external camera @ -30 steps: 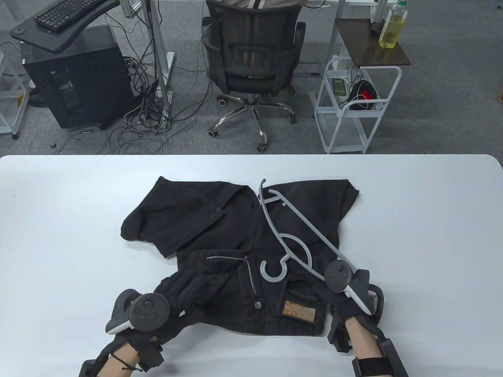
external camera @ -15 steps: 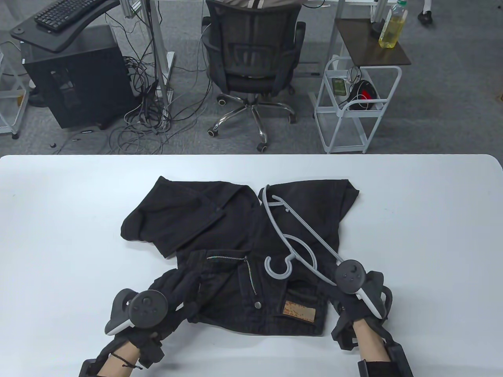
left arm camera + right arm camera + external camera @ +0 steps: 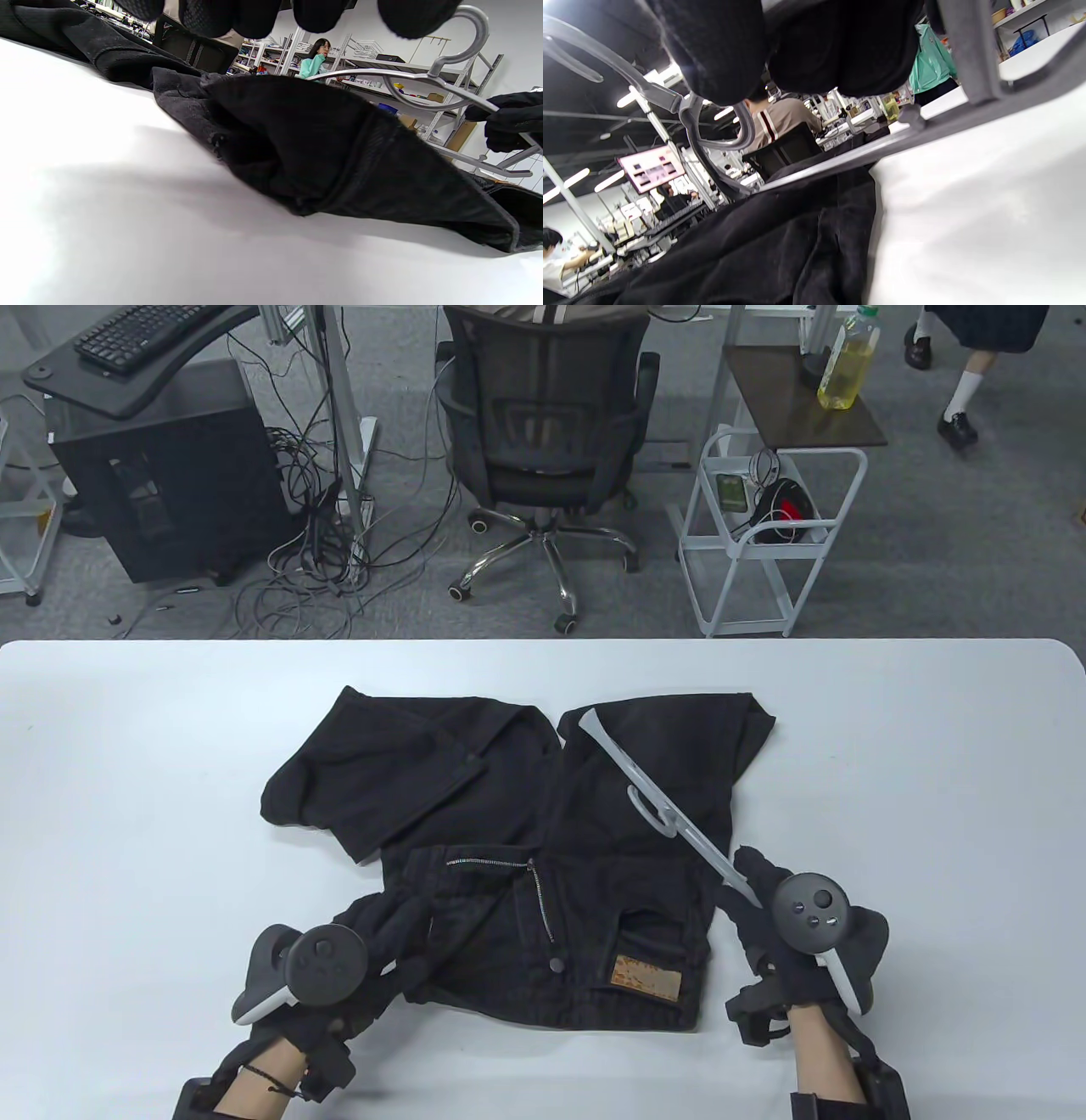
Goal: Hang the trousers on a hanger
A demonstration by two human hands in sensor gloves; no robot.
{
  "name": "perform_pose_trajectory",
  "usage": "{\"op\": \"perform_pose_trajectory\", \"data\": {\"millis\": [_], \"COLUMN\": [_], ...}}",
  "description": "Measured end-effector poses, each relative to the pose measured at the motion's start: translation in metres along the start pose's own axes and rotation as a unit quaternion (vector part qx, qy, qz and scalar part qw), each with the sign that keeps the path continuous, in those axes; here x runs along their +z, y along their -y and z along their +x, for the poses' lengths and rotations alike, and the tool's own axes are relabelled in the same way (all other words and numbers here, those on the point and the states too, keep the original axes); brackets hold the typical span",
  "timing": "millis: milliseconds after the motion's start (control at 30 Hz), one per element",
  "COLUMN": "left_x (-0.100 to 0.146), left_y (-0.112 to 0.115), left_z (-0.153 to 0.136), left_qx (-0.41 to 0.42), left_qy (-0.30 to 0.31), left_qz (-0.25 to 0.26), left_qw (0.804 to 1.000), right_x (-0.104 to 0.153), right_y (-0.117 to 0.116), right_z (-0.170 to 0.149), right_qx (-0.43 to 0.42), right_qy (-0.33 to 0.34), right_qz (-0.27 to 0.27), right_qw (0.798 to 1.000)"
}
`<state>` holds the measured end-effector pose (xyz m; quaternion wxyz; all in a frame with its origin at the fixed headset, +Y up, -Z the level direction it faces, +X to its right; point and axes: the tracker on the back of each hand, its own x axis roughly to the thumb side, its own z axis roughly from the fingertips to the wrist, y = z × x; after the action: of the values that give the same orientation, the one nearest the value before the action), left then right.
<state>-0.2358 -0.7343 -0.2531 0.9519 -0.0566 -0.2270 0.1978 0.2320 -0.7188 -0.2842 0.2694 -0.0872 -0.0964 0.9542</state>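
Black trousers (image 3: pixel 509 814) lie folded on the white table (image 3: pixel 127 814), waistband toward me; they also show in the left wrist view (image 3: pixel 339 148) and the right wrist view (image 3: pixel 755 254). My right hand (image 3: pixel 751 886) grips one end of the grey plastic hanger (image 3: pixel 653 802) and holds it raised on edge above the right trouser leg, hook up. The hanger also shows in the left wrist view (image 3: pixel 445 80) and the right wrist view (image 3: pixel 712 123), where my fingers (image 3: pixel 721 51) wrap it. My left hand (image 3: pixel 399 937) rests with fingers spread at the waistband's left end.
The table's far edge runs across the middle of the table view. Beyond it stand an office chair (image 3: pixel 543 432), a white wire cart (image 3: pixel 764 534) and a small side table with a bottle (image 3: pixel 848 360). A person (image 3: pixel 967 356) walks at the top right.
My right hand has lifted the hanger off the trousers, turned it from flat to on edge, and shifted right. My left hand stays at the waistband's left end.
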Motion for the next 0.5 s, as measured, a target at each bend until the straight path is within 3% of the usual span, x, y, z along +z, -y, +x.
{"op": "perform_pose_trajectory", "data": {"millis": [267, 500], "left_x": [-0.001, -0.002], "left_y": [0.001, 0.004], "left_z": [-0.001, -0.007], "left_qx": [-0.007, -0.005], "left_qy": [-0.016, -0.051], "left_qz": [-0.002, -0.018], "left_qw": [1.000, 0.999], "right_x": [0.004, 0.006], "right_y": [0.019, 0.028], "right_z": [-0.002, 0.003], "right_qx": [-0.035, -0.080], "right_qy": [0.005, 0.068], "right_qz": [-0.035, -0.020], "right_qw": [0.999, 0.994]}}
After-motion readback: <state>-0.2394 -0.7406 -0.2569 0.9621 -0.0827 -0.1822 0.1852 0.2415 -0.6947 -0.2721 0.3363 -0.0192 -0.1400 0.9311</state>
